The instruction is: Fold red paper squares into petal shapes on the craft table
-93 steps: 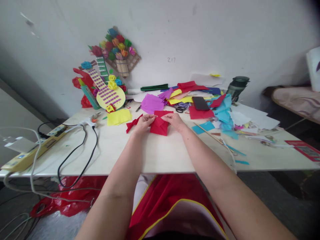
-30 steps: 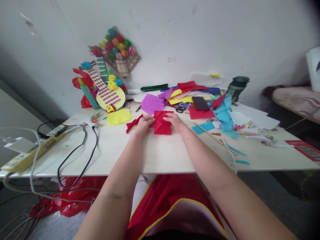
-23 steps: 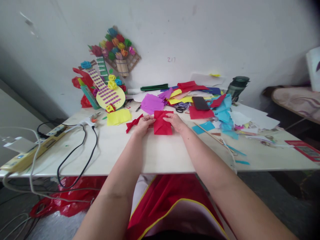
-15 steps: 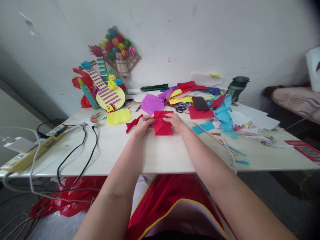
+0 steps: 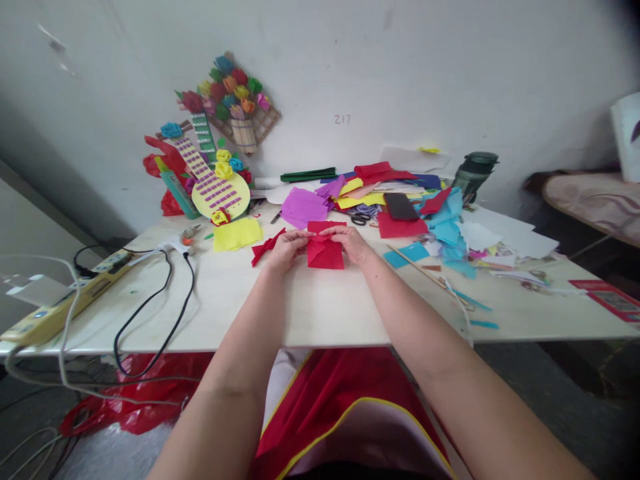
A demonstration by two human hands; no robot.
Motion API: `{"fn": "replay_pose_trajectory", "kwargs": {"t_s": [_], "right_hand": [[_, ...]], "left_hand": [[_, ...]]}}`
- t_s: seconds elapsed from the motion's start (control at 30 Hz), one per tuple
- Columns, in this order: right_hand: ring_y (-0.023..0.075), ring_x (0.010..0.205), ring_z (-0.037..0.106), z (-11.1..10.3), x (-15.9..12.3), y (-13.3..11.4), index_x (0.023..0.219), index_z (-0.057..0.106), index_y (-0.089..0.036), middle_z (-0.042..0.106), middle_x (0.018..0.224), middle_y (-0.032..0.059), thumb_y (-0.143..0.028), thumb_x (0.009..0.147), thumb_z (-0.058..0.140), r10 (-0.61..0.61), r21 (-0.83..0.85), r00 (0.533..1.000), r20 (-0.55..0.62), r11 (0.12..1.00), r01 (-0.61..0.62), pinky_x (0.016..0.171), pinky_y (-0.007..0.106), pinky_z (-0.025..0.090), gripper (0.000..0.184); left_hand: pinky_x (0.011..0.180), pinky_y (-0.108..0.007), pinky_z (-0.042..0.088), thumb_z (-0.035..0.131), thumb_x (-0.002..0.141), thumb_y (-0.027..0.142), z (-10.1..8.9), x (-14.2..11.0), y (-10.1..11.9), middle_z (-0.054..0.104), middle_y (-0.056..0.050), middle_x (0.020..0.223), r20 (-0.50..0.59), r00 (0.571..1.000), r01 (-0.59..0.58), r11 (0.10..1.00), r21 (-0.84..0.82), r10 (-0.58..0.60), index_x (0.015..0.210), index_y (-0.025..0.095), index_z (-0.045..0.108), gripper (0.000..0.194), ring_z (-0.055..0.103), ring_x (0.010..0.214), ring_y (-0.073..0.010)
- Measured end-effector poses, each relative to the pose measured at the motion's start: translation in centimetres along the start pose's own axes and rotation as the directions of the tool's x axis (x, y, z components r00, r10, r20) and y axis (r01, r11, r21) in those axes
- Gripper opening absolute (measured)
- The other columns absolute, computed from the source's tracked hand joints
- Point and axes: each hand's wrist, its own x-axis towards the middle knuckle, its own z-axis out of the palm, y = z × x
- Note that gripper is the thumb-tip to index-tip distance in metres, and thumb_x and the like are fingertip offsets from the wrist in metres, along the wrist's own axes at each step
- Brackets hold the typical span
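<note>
Both hands pinch a piece of red crepe paper (image 5: 325, 257) just above the white table, and it is gathered across its middle. My left hand (image 5: 292, 249) grips its left side, fingers closed. From the right, my right hand (image 5: 350, 243) is closed on it, its thumb and fingertips close to the left ones. A second, twisted red paper piece (image 5: 267, 247) lies beside my left hand. Further left is a yellow paper sheet (image 5: 237, 235). Behind the hands lie purple paper (image 5: 304, 207) and black-handled scissors (image 5: 361, 219).
A phone (image 5: 401, 207) rests on red paper amid heaped coloured paper. To its right stands a dark bottle (image 5: 476, 175). A wooden stick (image 5: 425, 273) lies right of my arm. A power strip (image 5: 95, 287) with cables runs along the left. Paper-flower crafts (image 5: 220, 193) lean on the wall.
My right fingertips have moved left towards my left ones. The red paper between them is now more bunched across its middle.
</note>
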Motion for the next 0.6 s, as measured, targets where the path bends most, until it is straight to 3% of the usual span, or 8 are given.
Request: {"fn": "replay_pose_trajectory", "kwargs": {"t_s": [0.33,0.6], "right_hand": [[0.0128,0.057,0.051,-0.29,0.09,0.12,0.064,0.068,-0.016,0.064,0.062,0.0015,-0.018,0.057,0.052,-0.005,-0.015,1.000,0.022,1.000,0.006,0.054,0.024,0.036,0.017],[0.0115,0.055,0.050,-0.21,0.26,0.28,0.057,0.064,-0.015,0.058,0.055,0.0017,-0.043,0.069,0.060,-0.023,0.006,1.000,-0.016,1.000,0.023,0.054,0.023,0.034,0.032]], "left_hand": [[0.059,-0.025,0.048,0.073,0.056,0.024,-0.19,0.19,-0.25,0.068,-0.003,0.068,0.028,0.999,-0.020,0.999,0.043,0.019,0.078,0.014,0.070,0.025,0.061,0.059,-0.0124],[0.059,-0.027,0.048,0.069,0.058,0.027,-0.15,0.21,-0.04,0.067,-0.004,0.068,0.031,1.000,0.001,0.999,0.036,-0.003,0.078,0.013,0.071,0.024,0.061,0.059,-0.0142]]}}
